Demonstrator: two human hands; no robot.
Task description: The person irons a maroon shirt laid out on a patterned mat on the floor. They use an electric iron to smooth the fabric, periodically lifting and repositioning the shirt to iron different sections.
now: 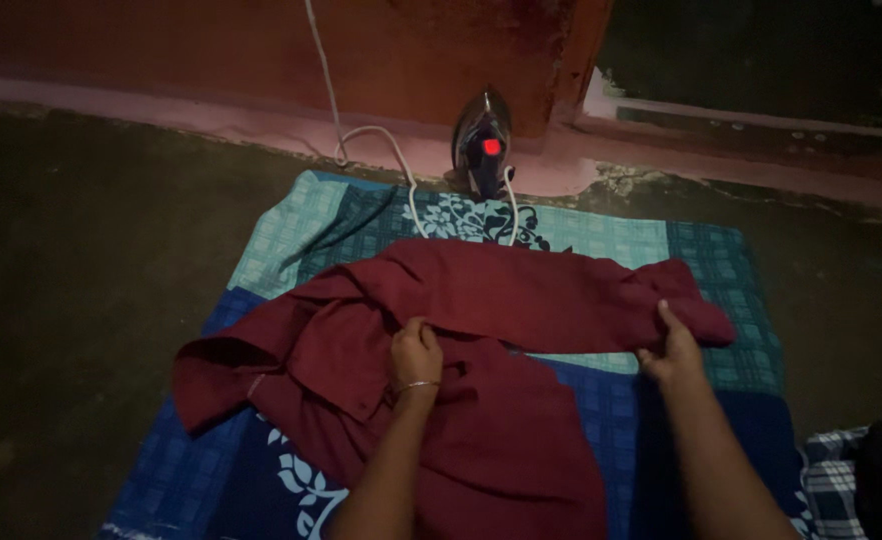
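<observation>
While spread flat across the dim floor (81,300), blue-and-teal checked cotton blanket (661,260) serving as padding under crumpled maroon cloth garment (501,300). Left hand (416,355), thin bangle at wrist, fingers pinching a fold mid-garment; right hand (673,350) gripping the sleeve end, pulling it straight. Small upright electric iron (483,145), red light glowing, parked clear beyond, white cord (401,165) trailing.

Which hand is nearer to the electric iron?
The left hand is slightly nearer: it grips the maroon garment almost straight below the electric iron. The right hand holds the garment's far right end.
</observation>
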